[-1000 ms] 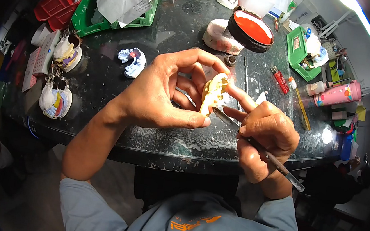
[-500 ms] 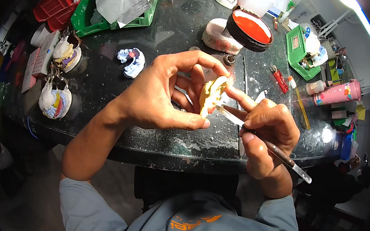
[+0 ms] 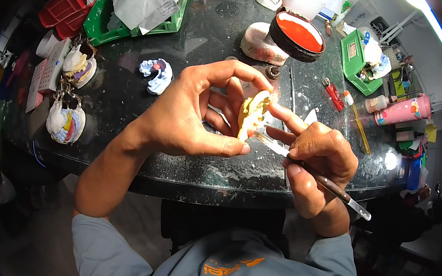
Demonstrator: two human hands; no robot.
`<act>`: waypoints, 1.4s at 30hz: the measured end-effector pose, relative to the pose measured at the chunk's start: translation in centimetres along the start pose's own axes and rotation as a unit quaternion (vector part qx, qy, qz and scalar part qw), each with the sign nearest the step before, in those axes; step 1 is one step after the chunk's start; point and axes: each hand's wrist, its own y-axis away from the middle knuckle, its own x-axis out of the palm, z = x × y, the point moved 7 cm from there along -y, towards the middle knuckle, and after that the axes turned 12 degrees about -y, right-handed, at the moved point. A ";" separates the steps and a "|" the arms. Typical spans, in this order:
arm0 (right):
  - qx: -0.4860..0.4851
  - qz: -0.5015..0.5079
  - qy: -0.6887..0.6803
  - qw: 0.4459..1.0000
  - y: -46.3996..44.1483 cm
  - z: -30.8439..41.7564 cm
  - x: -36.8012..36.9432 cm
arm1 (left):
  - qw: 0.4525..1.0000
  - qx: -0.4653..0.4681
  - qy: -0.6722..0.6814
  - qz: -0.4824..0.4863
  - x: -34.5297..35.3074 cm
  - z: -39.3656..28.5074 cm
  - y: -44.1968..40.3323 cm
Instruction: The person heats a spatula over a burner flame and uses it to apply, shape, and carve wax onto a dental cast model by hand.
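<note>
Pinching a curved yellow piece [image 3: 251, 115] between thumb and fingertips with the left hand [image 3: 192, 109], on the near side of the round red-filled dish [image 3: 298, 32] and slightly to its left. Gripping a wood-handled bladed tool [image 3: 334, 190] between thumb and fingers of the right hand [image 3: 322, 155], with one finger reaching to the yellow piece's edge. Angling the blade tip toward its lower part; impossible to tell contact from a slight gap. Can also see a pale blue cast [image 3: 160, 85] left of the dish, and a green box [image 3: 353, 54] to its right.
</note>
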 end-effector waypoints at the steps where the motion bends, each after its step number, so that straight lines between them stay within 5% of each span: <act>1: -0.002 0.002 -0.001 1.000 0.0 0.1 -0.1 | 1.000 0.004 0.005 0.002 0.0 0.0 0.0; 7: -0.006 -0.100 -0.068 0.993 0.0 0.2 -0.3 | 1.000 -0.009 0.013 0.001 0.2 0.0 0.0; 16: -0.026 0.001 0.010 1.000 0.0 0.2 -0.1 | 0.999 -0.022 0.036 0.003 0.3 0.1 0.0; 28: -0.034 -0.079 -0.058 0.995 -0.1 0.3 -0.6 | 0.999 -0.017 0.041 0.007 0.5 0.0 -0.1; 42: -0.022 -0.037 -0.016 0.999 -0.1 0.5 -0.3 | 0.998 -0.032 0.061 0.007 0.6 0.1 0.0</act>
